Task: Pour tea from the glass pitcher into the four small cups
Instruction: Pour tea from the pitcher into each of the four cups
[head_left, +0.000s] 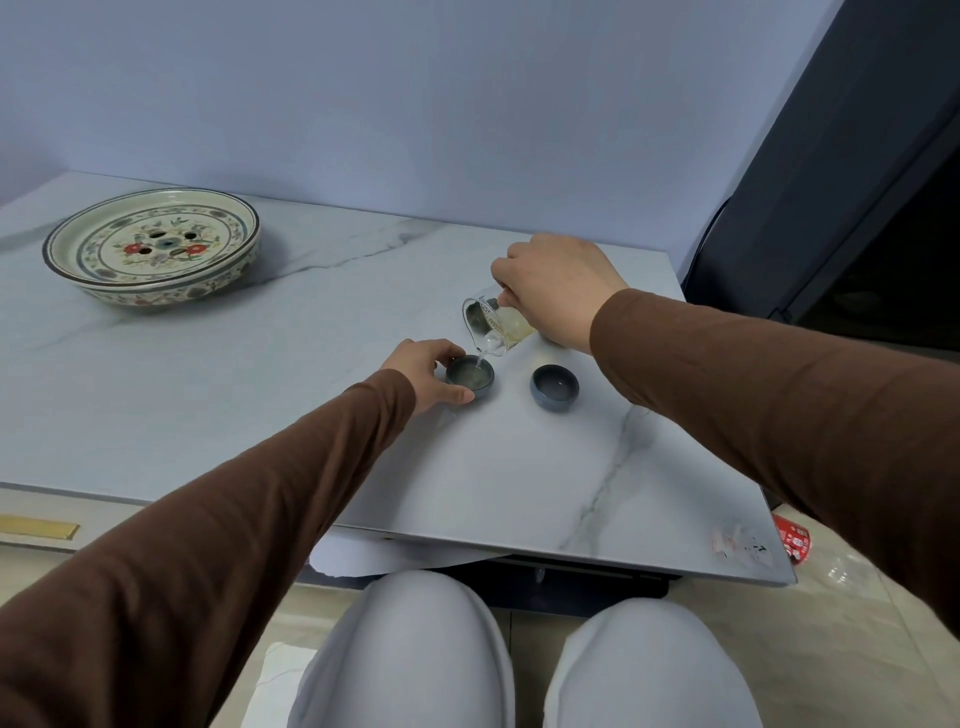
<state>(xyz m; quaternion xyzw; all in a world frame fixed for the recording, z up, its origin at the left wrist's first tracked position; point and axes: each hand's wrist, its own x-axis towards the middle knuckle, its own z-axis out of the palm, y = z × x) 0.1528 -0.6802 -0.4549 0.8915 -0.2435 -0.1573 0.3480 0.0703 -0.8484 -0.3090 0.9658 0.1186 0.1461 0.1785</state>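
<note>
My right hand (556, 283) grips the small glass pitcher (493, 325) and holds it tipped to the left. A thin stream of pale tea runs from its spout into a grey-blue cup (470, 378). My left hand (426, 374) holds that cup by its side on the marble table (260, 364). A second dark blue cup (554, 386) stands just to the right, with a little liquid inside. Behind the pitcher a third cup (477, 315) shows through the glass. Any further cup is hidden by my right hand.
A wide painted ceramic tea tray (150, 249) with drain holes sits at the table's far left. A wall runs along the back. A dark curtain (857, 156) hangs at the right. My knees are under the table's near edge, and a red packet (792, 540) lies on the floor.
</note>
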